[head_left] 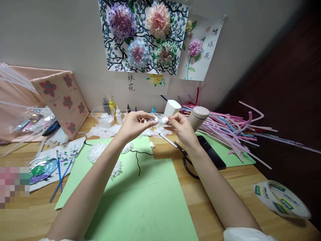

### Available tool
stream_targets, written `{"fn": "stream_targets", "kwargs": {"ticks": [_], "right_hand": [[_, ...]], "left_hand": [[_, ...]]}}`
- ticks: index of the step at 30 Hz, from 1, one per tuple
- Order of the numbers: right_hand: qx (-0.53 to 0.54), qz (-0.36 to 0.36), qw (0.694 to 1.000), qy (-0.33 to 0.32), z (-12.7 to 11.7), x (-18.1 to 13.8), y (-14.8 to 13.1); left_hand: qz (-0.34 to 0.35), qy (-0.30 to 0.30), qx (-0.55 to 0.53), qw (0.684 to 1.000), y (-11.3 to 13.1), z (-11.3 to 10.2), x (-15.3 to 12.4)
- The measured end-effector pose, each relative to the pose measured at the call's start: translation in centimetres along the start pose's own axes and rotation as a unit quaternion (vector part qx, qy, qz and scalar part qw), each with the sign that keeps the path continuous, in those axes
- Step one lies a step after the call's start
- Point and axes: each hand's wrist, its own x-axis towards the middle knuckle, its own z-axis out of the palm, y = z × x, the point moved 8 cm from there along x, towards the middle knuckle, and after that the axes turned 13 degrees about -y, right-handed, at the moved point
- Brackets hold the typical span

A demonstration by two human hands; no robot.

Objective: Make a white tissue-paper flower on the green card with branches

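Note:
Over the far part of the table, my left hand (136, 125) and my right hand (182, 129) are raised close together, fingertips pinched. Between them is a small, crumpled white piece (163, 121) with a clear, plastic-like sheen; its exact kind is too small to tell. Both hands appear to grip it from opposite sides. Below, on the green paper (150, 201), lie fluffy white paper flowers (96, 153) with thin black stems (137, 159), partly hidden by my left forearm. Black-handled scissors (188, 164) lie beside my right forearm, and a white pen (166, 139) lies near my right hand.
Pink pipe cleaners (225, 134) spread at the right, near a beige cup (198, 117), a white container (172, 108) and a black phone (210, 152). A tape roll (283, 201) stands front right. A paint palette (42, 170) and brushes (60, 177) lie left; paint bottles (118, 115) stand behind.

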Motion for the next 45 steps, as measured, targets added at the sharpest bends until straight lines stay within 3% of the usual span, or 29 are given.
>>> {"fn": "stream_targets", "kwargs": {"ticks": [8, 16, 19, 23, 25, 27, 29, 31, 34, 40, 45], "right_hand": [[-0.014, -0.034, 0.999, -0.023, 0.9, -0.2, -0.7], [0.001, -0.024, 0.999, -0.037, 1.8, -0.5, -0.4], [0.013, -0.015, 1.0, -0.013, 0.7, -0.2, -0.4], [0.022, -0.018, 0.999, 0.033, -1.7, 0.1, -1.1], [0.008, -0.019, 0.999, 0.034, -2.3, 0.1, -1.6], [-0.01, -0.017, 1.0, 0.022, -2.4, 0.0, -2.1], [-0.016, -0.01, 1.0, 0.01, -2.2, 0.0, -2.2], [-0.016, 0.003, 1.0, -0.002, -1.9, 0.0, -2.0], [-0.023, 0.017, 0.999, -0.017, -1.6, 0.1, -1.6], [-0.031, 0.011, 0.999, -0.021, -2.0, 0.1, -1.8], [-0.031, 0.026, 0.999, -0.022, -1.7, 0.1, -1.5]], "left_hand": [[0.029, -0.023, 0.034, 0.999, 0.6, 0.2, 0.1], [0.067, 0.039, 0.152, 0.985, 2.4, -0.2, -0.7], [0.055, 0.042, 0.074, 0.995, 1.8, -1.2, -0.6], [0.007, 0.132, -0.054, 0.99, -0.8, -4.3, -0.7], [-0.016, 0.143, -0.05, 0.988, -2.0, -4.3, -0.6], [-0.041, 0.074, 0.014, 0.996, -2.9, -2.1, 0.0], [-0.066, -0.037, 0.122, 0.99, -4.0, 1.8, 0.6], [-0.106, -0.15, 0.25, 0.951, -5.6, 6.0, 0.6], [-0.123, -0.216, 0.28, 0.927, -7.1, 9.7, 0.3], [-0.113, -0.307, 0.251, 0.911, -7.4, 11.2, -0.2], [-0.096, -0.322, 0.195, 0.922, -6.5, 9.2, 0.1]]}}
